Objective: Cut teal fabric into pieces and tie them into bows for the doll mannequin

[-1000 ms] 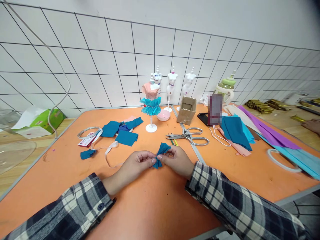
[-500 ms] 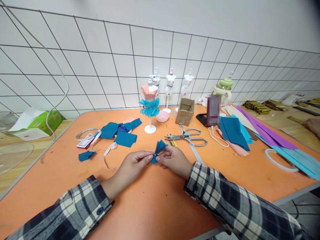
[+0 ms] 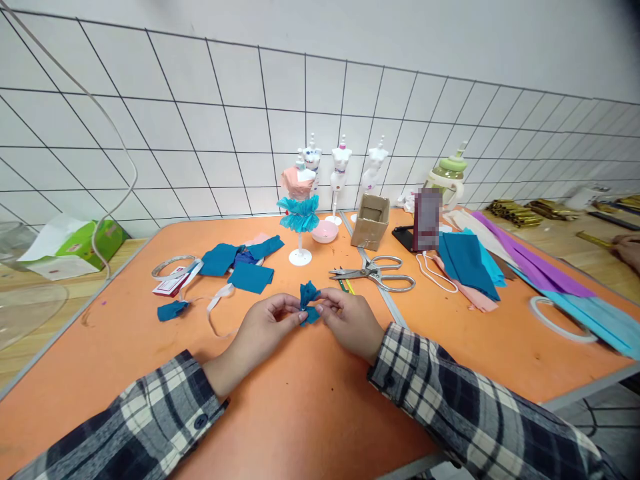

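A small gathered piece of blue crepe paper (image 3: 309, 293), pinched in at its middle like a bow, is held just above the orange table. My left hand (image 3: 267, 325) closes thumb and finger on its pinched middle. On the other side my right hand (image 3: 349, 321) pinches its right edge between thumb and fingers. Beyond my hands stands a small dress-form mannequin (image 3: 300, 213) with a peach top and a ruffled turquoise skirt. Scissors (image 3: 375, 273) lie past my right hand. Cut blue paper pieces (image 3: 251, 277) lie past my left.
Behind are several bare white mannequins (image 3: 341, 163), a pink bowl (image 3: 325, 231) and a cardboard box (image 3: 371, 222). To the right are a phone (image 3: 427, 223), folded blue paper (image 3: 467, 265) and a tape roll (image 3: 560, 321). Another person's hand (image 3: 627, 250) shows at the far right edge.
The blue crepe paper has turned and its ends have spread differently, the lower end now fanning out to the right. My right fingers have shifted slightly along it; both hands stay in place.
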The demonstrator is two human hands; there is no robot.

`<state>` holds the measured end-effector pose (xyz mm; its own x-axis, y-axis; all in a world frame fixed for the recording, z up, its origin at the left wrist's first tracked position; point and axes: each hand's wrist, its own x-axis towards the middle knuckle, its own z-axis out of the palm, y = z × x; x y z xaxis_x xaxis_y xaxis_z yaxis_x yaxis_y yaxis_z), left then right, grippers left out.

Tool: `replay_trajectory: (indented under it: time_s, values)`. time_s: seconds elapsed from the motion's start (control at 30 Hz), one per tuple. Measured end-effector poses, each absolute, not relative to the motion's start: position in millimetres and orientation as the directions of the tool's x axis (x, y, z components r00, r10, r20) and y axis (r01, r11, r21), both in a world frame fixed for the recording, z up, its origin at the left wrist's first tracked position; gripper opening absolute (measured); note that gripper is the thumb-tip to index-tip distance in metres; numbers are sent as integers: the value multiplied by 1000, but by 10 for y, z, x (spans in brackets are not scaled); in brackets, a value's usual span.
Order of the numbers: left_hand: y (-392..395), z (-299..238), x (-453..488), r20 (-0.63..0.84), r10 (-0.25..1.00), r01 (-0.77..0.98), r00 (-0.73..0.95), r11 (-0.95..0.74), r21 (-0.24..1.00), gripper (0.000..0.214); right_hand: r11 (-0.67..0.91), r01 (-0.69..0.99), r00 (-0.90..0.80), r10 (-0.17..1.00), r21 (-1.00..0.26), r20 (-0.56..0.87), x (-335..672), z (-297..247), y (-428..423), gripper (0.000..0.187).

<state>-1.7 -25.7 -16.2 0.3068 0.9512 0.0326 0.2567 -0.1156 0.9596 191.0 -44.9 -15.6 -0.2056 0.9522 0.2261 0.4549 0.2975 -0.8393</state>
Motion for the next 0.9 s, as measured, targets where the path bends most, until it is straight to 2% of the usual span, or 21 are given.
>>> replay_trajectory:
  time_s: [0.1,0.23,0.3,0.47,0.63,0.73,0.9]
  values:
    - [-240,-134,-30,-37,946,232,323,-42,972,25,348,529,-226,937,-774,267,1938,-102,-460,21]
    - [-260,-87,-37,-41,919,284,391,-78,956,26,369,511,-226,929,-776,293,1932,-62,-474,15]
    - [-276,-79,-36,-29,905,295,424,-107,950,27,346,441,-203,937,-828,283,1911,-72,-472,17]
    - [-291,-73,-22,-11,868,351,497,-190,917,32,223,147,-200,961,-964,192,1882,-135,-412,18]
    - [-257,-50,-31,1,892,287,451,-146,947,35,177,54,-175,971,-983,165,1883,-148,-400,17]
    - [-252,-77,-48,-44,869,273,493,-107,956,35,205,61,-155,969,-977,194,1870,-165,-419,16]
    - [-281,-115,-43,-16,892,235,453,-102,966,25,207,239,-94,977,-949,189,1880,-173,-428,9]
